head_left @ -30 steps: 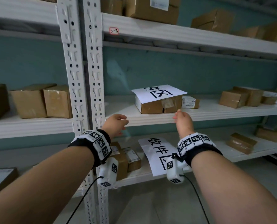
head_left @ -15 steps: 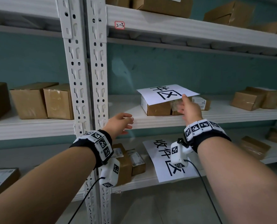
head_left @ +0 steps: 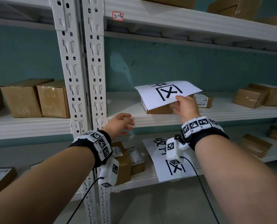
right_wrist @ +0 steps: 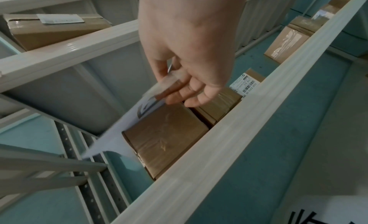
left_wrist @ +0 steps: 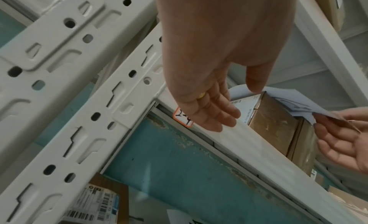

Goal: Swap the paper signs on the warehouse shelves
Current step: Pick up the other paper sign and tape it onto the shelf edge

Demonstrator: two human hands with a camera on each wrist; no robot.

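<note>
A white paper sign (head_left: 167, 92) with black characters lies on a cardboard box (head_left: 158, 109) on the middle shelf (head_left: 199, 117). My right hand (head_left: 179, 98) pinches its near right corner between thumb and fingers, and that edge is raised off the box. In the right wrist view the hand (right_wrist: 179, 88) holds the blurred sheet (right_wrist: 119, 133) above the box (right_wrist: 165, 133). A second sign (head_left: 160, 160) lies flat on the lower shelf, partly behind my right wrist. My left hand (head_left: 120, 123) hovers open and holds nothing at the middle shelf's front edge, left of the box; its fingers (left_wrist: 215, 114) are straight.
Two white perforated uprights (head_left: 81, 78) stand just left of my left hand. Cardboard boxes sit on the middle shelf at left (head_left: 35, 97) and right (head_left: 257, 97), and a small labelled box (head_left: 202, 99) sits behind the sign. More boxes (head_left: 128, 159) sit on the lower shelf.
My right hand has reached forward and up to the upper sign and pinched its corner, lifting that edge. My left hand has risen slightly to the shelf edge.
</note>
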